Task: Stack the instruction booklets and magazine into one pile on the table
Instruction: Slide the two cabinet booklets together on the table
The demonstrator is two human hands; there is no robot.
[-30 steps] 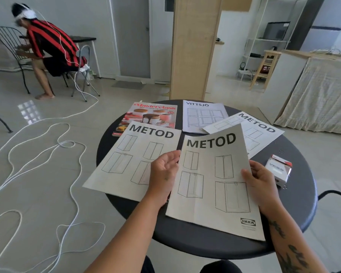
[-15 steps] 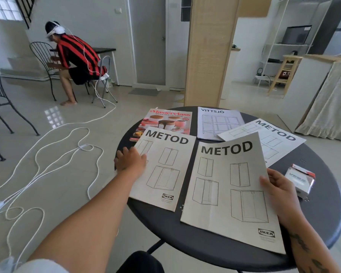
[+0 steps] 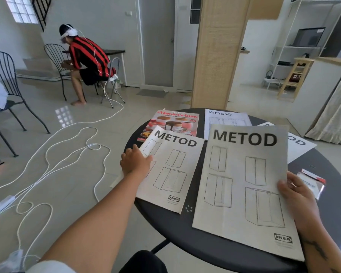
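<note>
Facing upright, held booklet (image 3: pixel 244 184) lengthwise away.

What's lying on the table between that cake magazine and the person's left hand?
Only a METOD booklet: its top corner overlaps the magazine, and the left hand rests on its left edge, in the head view.

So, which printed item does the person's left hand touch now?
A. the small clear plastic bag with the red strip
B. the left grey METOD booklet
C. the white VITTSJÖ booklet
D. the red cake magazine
B: the left hand rests on the left edge of the left grey METOD booklet, while the right hand holds the other, larger-looking METOD booklet.
</note>
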